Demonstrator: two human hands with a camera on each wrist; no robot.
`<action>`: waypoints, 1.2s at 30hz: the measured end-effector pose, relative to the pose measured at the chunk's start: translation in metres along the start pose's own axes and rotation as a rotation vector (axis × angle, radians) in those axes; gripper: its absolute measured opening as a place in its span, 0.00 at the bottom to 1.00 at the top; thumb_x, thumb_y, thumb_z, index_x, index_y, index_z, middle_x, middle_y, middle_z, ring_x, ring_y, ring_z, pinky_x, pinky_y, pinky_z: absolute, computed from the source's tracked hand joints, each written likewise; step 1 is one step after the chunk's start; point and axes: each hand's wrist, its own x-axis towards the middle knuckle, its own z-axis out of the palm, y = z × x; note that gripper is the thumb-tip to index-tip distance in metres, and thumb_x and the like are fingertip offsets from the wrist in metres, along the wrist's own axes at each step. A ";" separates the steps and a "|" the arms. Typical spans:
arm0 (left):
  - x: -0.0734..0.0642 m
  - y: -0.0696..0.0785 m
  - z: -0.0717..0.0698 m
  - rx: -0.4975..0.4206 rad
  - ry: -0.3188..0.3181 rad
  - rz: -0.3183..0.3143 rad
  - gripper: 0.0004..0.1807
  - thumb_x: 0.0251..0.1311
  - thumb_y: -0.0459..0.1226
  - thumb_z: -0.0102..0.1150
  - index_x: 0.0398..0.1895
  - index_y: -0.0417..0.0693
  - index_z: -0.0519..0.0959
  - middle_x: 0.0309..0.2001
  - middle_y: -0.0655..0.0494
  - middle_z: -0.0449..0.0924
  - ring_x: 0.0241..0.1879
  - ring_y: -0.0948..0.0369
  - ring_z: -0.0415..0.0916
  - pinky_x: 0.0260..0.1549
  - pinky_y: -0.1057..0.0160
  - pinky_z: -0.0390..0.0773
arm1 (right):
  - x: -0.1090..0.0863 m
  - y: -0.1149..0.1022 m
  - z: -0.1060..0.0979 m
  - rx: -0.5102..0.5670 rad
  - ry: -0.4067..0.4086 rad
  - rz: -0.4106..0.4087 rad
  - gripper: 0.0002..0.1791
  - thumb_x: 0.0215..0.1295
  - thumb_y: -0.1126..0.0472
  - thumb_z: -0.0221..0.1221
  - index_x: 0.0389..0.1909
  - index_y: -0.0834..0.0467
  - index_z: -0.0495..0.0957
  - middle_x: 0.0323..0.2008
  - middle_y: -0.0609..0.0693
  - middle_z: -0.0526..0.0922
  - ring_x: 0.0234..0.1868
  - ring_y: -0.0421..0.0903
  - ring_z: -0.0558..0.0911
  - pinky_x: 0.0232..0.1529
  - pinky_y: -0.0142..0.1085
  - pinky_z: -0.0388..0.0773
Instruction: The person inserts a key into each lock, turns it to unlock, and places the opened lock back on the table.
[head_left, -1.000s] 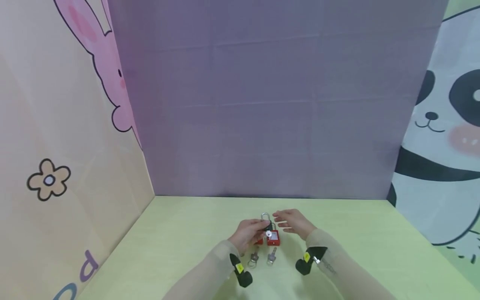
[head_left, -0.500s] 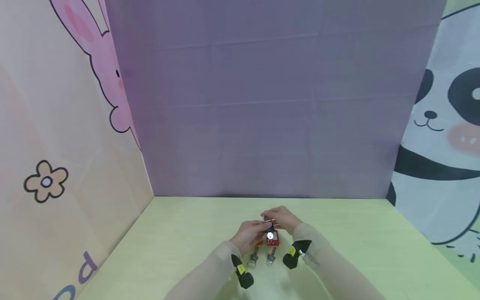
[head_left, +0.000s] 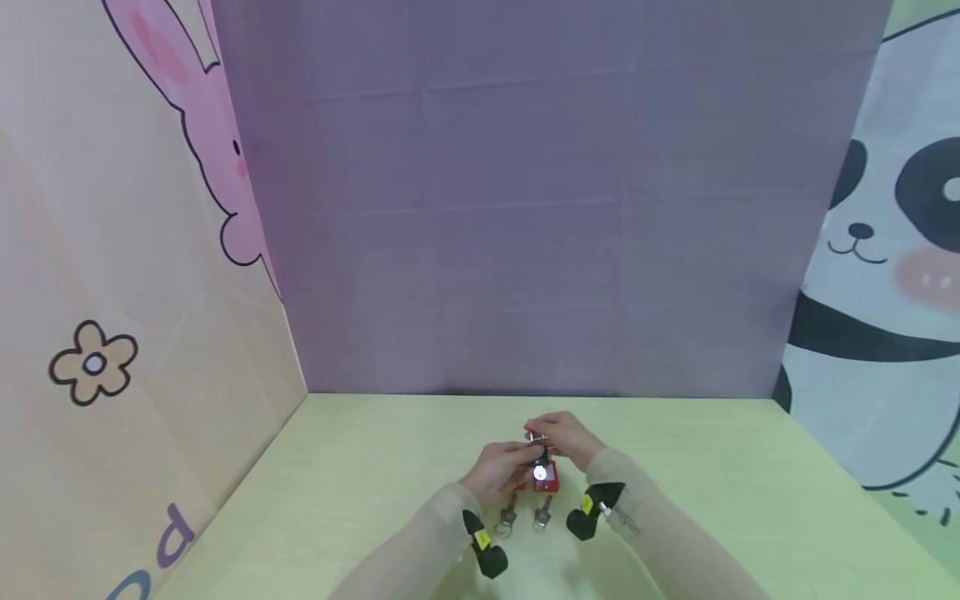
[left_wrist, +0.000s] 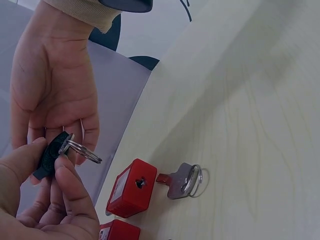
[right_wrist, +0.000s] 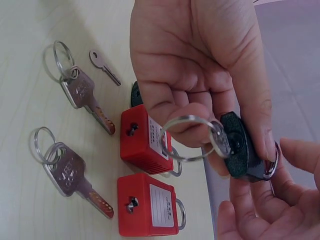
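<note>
My left hand (head_left: 495, 471) grips a dark green padlock (right_wrist: 237, 147) by its body, thumb on one side and fingers on the other. A key (right_wrist: 220, 137) sits in the padlock's keyhole, and a split ring (left_wrist: 85, 150) hangs from it. From the other side, the thumb and fingers of my right hand (head_left: 570, 437) pinch the metal shackle (right_wrist: 272, 162). The padlock is held up over the table, behind two red padlocks.
Two red padlocks (right_wrist: 135, 137) with white labels lie side by side on the pale table (head_left: 360, 450). Before them rest two large keys with rings, a nearer key (right_wrist: 67, 170) and a farther key (right_wrist: 80, 90). A small key (right_wrist: 105, 67) and a partly hidden dark green object (right_wrist: 135, 95) lie beside these.
My right hand has moved left from beside the padlock, where its fingers were spread, and now pinches the shackle. My left hand has kept its grip almost in place.
</note>
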 end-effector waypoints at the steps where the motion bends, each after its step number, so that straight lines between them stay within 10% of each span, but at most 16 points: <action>1: 0.000 0.000 0.000 0.000 0.002 -0.003 0.16 0.60 0.40 0.65 0.47 0.39 0.82 0.39 0.54 0.85 0.30 0.66 0.74 0.32 0.71 0.73 | 0.000 0.000 0.000 0.001 -0.001 -0.005 0.21 0.72 0.55 0.51 0.54 0.68 0.76 0.47 0.59 0.82 0.51 0.53 0.81 0.57 0.49 0.75; 36: 0.004 -0.001 -0.004 0.007 0.017 -0.008 0.20 0.60 0.42 0.64 0.51 0.39 0.79 0.42 0.52 0.83 0.33 0.65 0.75 0.35 0.72 0.77 | 0.000 0.011 -0.012 0.227 -0.068 -0.042 0.20 0.72 0.67 0.49 0.62 0.68 0.69 0.60 0.66 0.74 0.61 0.58 0.76 0.59 0.46 0.74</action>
